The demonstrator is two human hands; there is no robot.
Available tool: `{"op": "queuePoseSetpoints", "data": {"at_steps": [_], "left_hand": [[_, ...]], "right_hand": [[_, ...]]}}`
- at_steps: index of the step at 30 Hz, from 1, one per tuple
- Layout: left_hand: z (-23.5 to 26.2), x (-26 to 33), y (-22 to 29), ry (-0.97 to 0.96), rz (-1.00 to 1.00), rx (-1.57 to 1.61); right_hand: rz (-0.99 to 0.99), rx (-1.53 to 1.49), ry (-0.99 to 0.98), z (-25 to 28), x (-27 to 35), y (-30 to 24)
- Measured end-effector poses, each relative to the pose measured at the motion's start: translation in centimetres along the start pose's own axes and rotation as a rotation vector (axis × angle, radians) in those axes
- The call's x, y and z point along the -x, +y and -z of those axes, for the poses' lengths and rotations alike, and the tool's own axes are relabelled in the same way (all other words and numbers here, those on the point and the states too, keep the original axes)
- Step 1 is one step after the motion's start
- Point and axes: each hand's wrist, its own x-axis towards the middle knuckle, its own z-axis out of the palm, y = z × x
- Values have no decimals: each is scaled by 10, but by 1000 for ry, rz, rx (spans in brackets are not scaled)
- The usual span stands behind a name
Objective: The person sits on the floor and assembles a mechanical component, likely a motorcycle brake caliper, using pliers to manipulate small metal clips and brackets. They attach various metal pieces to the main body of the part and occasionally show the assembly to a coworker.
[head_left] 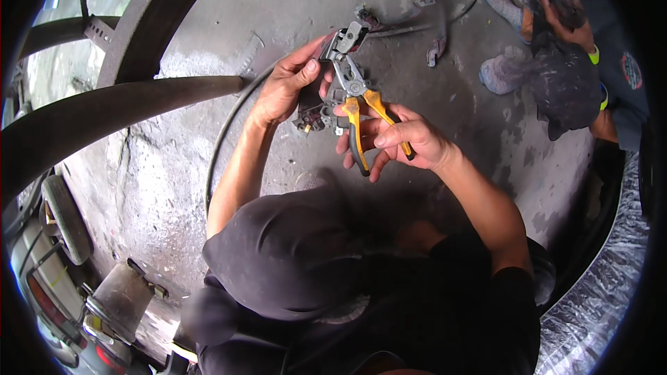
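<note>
My left hand [283, 88] is closed around a dark part with a silvery metal bracket [349, 37] at its far end. Yellow-and-black pliers [356, 89] are in my right hand [415, 140], with fingers around and between the spread handles. The jaws point away from me and reach the near side of the bracket; whether they grip it I cannot tell. Just below the left hand's fingertips, a dark latch-like part [313, 119] with small metal pieces is partly hidden by the pliers and fingers.
Several loose metal parts [436, 50] lie on the grey floor ahead, near a dark hose [226, 128]. Thick curved bars [132, 106] cross the left side. At far right, another person's hands [573, 31] hold a dark object. Wrinkled plastic sheeting [590, 292] lies at lower right.
</note>
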Motion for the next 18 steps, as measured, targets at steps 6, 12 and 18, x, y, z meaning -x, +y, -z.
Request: {"op": "queuePoseSetpoints", "data": {"at_steps": [6, 12, 18], "left_hand": [[0, 0, 2, -37, -43, -24], [5, 3, 4, -5, 1, -113], [6, 1, -6, -42, -1, -29]], "right_hand": [[8, -48, -33, 3, 0, 5], [-15, -108, -38, 7, 6, 7], [-10, 9, 42, 12, 10, -1]]}}
